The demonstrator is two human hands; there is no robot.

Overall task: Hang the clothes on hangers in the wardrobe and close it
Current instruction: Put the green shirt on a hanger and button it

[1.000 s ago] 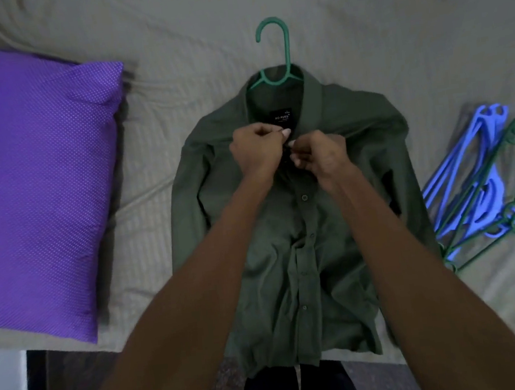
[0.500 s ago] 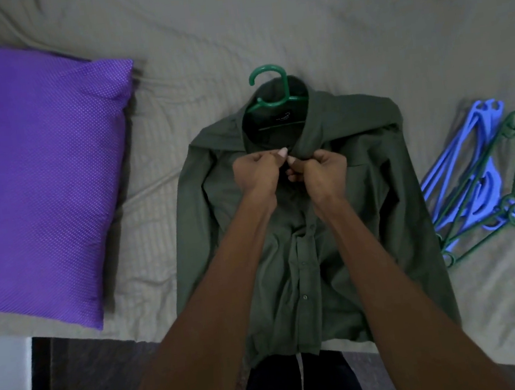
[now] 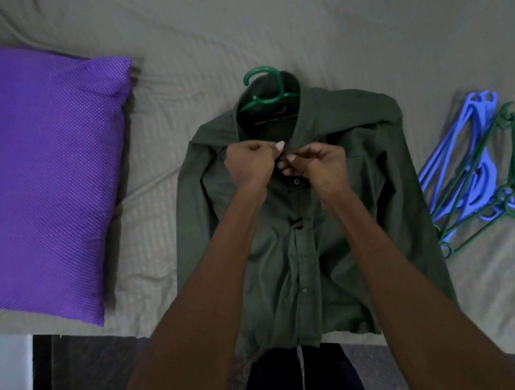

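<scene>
On the bed (image 3: 294,16), one dark green shirt (image 3: 335,250) lies flat, front up, with one green hanger (image 3: 266,94) inside its collar, hook protruding above. Left hand (image 3: 251,165) and right hand (image 3: 319,164), fingers curled, both pinch the placket just below the collar. One purple pillow (image 3: 44,179) lies to the left. Spare hangers (image 3: 483,177), blue and green, are piled to the right; perhaps five, tangled.
</scene>
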